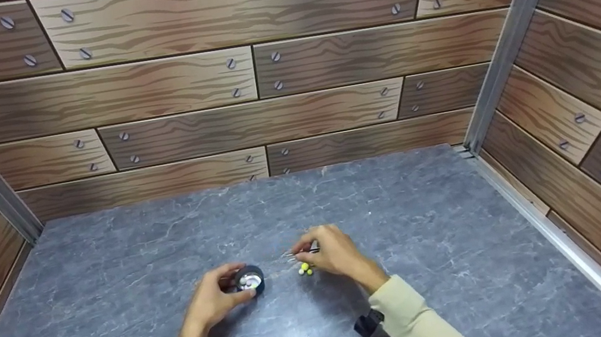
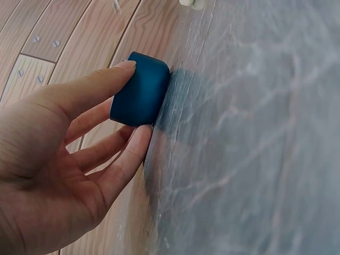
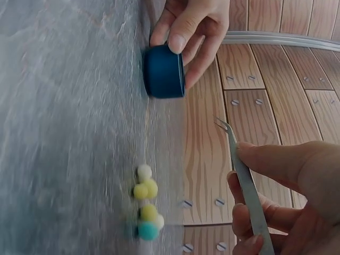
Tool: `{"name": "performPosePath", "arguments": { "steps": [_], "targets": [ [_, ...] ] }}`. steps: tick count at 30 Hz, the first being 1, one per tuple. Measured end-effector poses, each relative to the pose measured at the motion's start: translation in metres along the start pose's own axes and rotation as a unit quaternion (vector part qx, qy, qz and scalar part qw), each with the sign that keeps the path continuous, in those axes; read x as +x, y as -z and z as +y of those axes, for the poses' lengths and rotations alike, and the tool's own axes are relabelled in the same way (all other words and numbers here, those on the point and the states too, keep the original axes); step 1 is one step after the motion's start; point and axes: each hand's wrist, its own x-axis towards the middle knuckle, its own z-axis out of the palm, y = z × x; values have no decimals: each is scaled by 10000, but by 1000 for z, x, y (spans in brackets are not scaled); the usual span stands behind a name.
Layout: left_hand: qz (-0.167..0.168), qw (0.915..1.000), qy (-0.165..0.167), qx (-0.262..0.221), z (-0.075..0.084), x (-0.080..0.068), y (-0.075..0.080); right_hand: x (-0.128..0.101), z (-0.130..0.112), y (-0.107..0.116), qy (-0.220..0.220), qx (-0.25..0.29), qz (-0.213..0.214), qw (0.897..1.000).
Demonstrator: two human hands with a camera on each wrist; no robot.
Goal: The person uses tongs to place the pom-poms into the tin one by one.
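A small dark blue cup (image 3: pixel 163 73) with a shiny inside stands on the grey table. My left hand (image 1: pixel 212 299) steadies it, thumb and fingers on opposite sides of the wall. Pale little balls (image 1: pixel 244 282) lie inside it in the head view. To the right, my right hand (image 1: pixel 336 252) holds bent-tip metal tweezers (image 3: pixel 247 191) between thumb and fingers. Their thin points are slightly apart above the table, with nothing between them. Several small fuzzy balls, including a yellow one (image 3: pixel 149 188), a white one (image 3: pixel 144 171) and a teal one (image 3: pixel 148 230), lie below the right hand.
The marbled grey tabletop (image 1: pixel 131 279) spreads around both hands. Wood-patterned walls (image 1: pixel 173 86) enclose it at the back and sides, with metal posts (image 1: pixel 514 32) in the back corners. A metal rail (image 1: pixel 554 249) runs along the right edge.
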Motion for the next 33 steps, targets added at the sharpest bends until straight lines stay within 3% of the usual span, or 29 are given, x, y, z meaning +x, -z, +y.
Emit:
{"name": "performPosePath", "arguments": {
  "steps": [7,20,33],
  "targets": [
    [10,9999,104,-13,-1,1,0,-5,9,8,-66,-11,71,10000],
    [-86,9998,-152,15,-3,2,-4,-18,28,18,-194,-20,101,9998],
    [13,9999,-34,98,-1,2,0,-23,42,18,-130,-127,25,9998]
  ]
}}
